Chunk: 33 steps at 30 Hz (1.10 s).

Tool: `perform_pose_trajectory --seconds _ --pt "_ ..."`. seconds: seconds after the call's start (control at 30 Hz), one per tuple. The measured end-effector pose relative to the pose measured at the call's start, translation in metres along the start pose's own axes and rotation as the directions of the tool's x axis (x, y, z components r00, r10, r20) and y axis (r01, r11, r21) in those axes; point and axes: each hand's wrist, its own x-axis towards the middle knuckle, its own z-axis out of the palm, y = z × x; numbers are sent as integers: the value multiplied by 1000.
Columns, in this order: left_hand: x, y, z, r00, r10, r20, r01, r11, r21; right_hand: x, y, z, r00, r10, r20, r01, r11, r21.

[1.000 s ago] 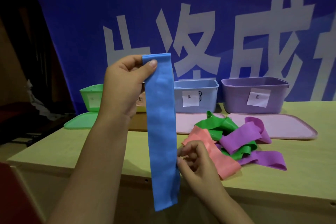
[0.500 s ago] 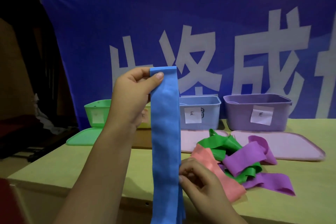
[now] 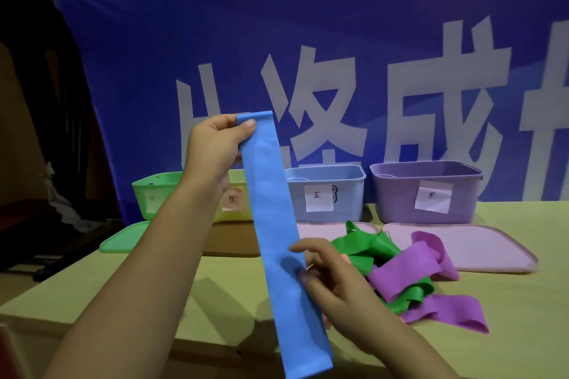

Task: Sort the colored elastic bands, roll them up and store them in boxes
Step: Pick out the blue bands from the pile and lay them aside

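A long blue elastic band (image 3: 274, 224) hangs flat and slightly tilted in front of me, its lower end off to the right. My left hand (image 3: 212, 157) pinches its top end between thumb and fingers. My right hand (image 3: 335, 283) holds the band's right edge lower down, thumb and index finger curled at the edge. Behind that hand, green bands (image 3: 360, 246) and purple bands (image 3: 403, 268) lie tangled on the table (image 3: 92, 286). Whatever lies right behind the hand is hidden.
Along the back stand a green box (image 3: 151, 191), a yellowish box (image 3: 237, 194) partly hidden by the band, a blue box (image 3: 348, 194) and a purple box (image 3: 394, 194), all open. A green lid (image 3: 123, 240) and pink lids (image 3: 480, 246) lie before them.
The blue band now hangs at a slant, its lower end swung right. My right hand still holds the band's right edge, its index finger now reaching out. The pink band has gone out of sight behind it.
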Motion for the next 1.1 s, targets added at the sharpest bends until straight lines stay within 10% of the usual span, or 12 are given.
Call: perform_pose_trajectory --seconds 0.4,0.67,0.93,1.1 --pt "71 -37 -5 988 -84 -127 82 996 -19 53 13 -57 938 172 300 -139 982 -128" --pt "104 -135 -28 869 -487 -85 448 849 -280 109 52 -149 873 487 9 -487 873 6" --pt "98 -235 2 799 -593 -104 590 805 -56 142 125 -172 652 694 -305 -729 685 2" --pt "91 -265 31 827 -559 -65 562 817 128 140 170 -172 672 583 -456 -740 546 -393"
